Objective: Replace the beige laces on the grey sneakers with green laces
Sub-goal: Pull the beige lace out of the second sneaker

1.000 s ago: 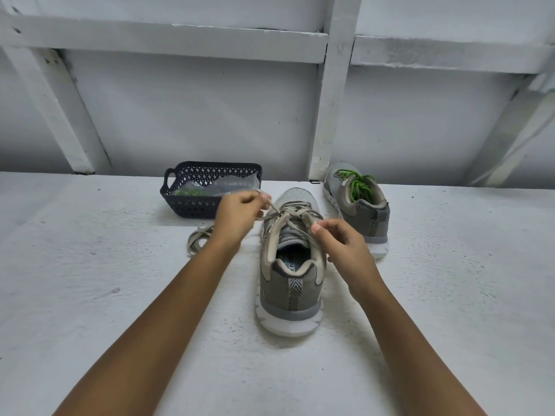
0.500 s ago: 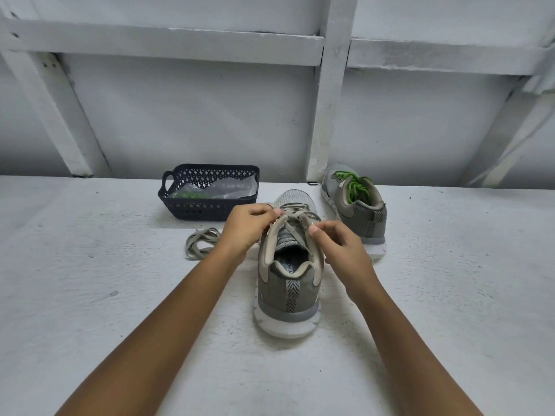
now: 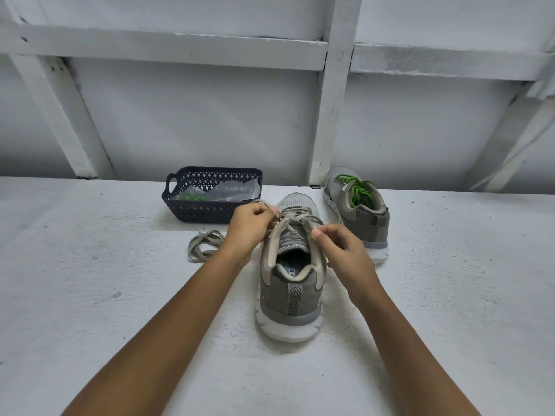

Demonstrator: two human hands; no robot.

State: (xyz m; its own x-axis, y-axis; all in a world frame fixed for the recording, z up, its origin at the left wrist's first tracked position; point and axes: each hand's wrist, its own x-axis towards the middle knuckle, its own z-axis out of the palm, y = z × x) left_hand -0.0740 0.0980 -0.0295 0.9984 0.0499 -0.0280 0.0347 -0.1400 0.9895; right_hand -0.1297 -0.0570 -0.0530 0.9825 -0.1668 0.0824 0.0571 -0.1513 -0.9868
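I see bare white surface point(image 3: 105, 310) stretching wide outside both forearms, so either side gives room to pass. Ahead it is tighter: the dark basket point(image 3: 207, 210) stands just beyond the left hand point(image 3: 250, 228), a loose beige lace point(image 3: 204, 246) lies beside that wrist, and the far sneaker point(image 3: 360, 217) sits just beyond the right hand point(image 3: 345, 250). Both hands pinch the threaded lace point(image 3: 295, 213) over the near sneaker point(image 3: 288, 289), filling the gap between. Behind, the wall's upright post point(image 3: 330, 115) closes the way.
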